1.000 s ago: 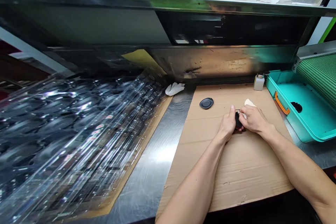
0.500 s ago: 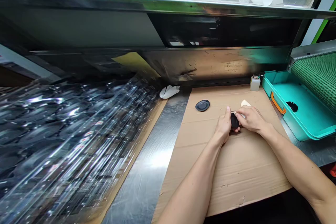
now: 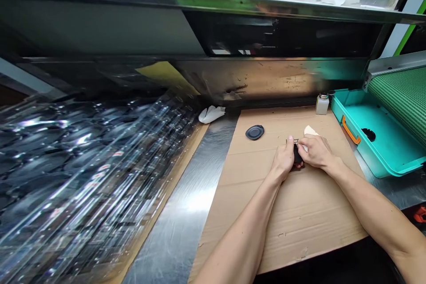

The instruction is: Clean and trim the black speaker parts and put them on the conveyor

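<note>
A small black part (image 3: 297,155) is held between my two hands above the cardboard sheet (image 3: 253,213). My left hand (image 3: 282,159) is closed on it from the left, thumb pointing up. From the right, my right hand (image 3: 315,148) pinches at its upper edge, fingers bent. A thin light-coloured piece shows between the fingertips, too small to name. Something cream-white (image 3: 310,130), like a folded wipe, shows just behind my right hand. Up and to the left, a dark oval plastic piece (image 3: 254,132) lies flat on the cardboard.
Stacked clear plastic trays with dark parts (image 3: 100,177) fill the left side. A teal bin (image 3: 382,166) holding a black piece stands right, beside a green mesh belt (image 3: 402,93). A small bottle (image 3: 322,104) stands at the back; crumpled white paper (image 3: 211,114) lies by the trays.
The view has shifted slightly. My right-hand fingers have moved a little over the top of the black part, covering more of it; both hands stay on it.
</note>
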`<state>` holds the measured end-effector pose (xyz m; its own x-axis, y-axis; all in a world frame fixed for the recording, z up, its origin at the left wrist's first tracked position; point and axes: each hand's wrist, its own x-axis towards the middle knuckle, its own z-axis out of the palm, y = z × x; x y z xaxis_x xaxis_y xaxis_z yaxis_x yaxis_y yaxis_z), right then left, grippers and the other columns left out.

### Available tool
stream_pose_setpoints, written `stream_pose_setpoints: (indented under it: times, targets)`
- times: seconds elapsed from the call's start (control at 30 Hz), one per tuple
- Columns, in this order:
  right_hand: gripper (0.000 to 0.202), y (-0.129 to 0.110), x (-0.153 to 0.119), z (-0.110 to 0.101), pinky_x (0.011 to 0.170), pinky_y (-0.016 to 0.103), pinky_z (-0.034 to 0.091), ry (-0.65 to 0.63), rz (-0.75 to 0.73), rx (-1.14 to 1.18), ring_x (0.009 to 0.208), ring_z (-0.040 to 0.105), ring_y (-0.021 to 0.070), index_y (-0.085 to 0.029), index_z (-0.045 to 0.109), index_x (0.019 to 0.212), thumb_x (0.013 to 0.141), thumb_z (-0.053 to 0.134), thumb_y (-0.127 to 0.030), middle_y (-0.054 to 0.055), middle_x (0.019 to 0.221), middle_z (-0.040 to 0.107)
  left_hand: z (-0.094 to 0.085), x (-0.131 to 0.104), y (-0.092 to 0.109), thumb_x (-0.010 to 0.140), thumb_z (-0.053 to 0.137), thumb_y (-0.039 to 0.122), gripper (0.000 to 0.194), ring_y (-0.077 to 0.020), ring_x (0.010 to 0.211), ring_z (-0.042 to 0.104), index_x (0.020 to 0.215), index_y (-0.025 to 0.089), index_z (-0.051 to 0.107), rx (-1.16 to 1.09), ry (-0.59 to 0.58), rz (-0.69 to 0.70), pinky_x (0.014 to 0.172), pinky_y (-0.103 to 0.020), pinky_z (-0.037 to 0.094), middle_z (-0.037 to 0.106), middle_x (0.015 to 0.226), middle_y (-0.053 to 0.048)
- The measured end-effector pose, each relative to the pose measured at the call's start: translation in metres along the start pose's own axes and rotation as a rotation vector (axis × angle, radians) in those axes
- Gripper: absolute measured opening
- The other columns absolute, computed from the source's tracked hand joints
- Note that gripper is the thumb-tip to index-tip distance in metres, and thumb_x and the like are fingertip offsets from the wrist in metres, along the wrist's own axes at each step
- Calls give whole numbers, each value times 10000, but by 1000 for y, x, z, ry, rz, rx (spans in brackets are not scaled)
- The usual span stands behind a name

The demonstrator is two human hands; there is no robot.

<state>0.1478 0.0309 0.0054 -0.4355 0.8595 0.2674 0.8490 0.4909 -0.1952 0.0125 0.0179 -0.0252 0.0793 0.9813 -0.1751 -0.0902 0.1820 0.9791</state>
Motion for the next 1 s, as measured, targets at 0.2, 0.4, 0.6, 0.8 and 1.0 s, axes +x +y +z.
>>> stream_pose_setpoints:
  times: [0.2,0.4,0.6,0.8,1.0]
  targets:
    - [263,-1,0,0,678,284,346,19,-53,-26,824,603,166,-195,692,841,972,474,-260,44,893,685,1,2,-3,902,392,711,668,-176,350,562,642,148,640,6,24,-1,363,-263,439,597,439,-65]
    - [249,-1,0,6,676,289,350,36,-92,-73,827,597,171,-183,680,864,981,470,-248,65,928,689,0,6,-7,868,414,750,677,-172,341,549,577,169,605,-11,61,0,356,-266,438,594,436,-63]
    - [229,2,2,12,700,289,361,68,-145,-96,804,582,168,-179,672,854,981,490,-236,60,901,678,0,6,-4,847,429,768,691,-169,342,548,571,159,602,-64,48,-20,352,-264,429,595,441,-70]
    - [266,5,2,9,770,292,365,98,-230,-60,835,572,175,-178,671,856,1004,456,-232,66,885,664,-2,5,1,873,434,736,672,-161,326,540,577,154,589,-115,26,-97,318,-239,384,582,434,-66]
    - [266,11,3,0,833,298,367,21,-222,-39,863,569,175,-185,708,884,1007,482,-250,58,888,665,-3,2,8,917,419,681,655,-142,327,531,603,137,606,-107,-42,-156,315,-228,369,611,473,-89]
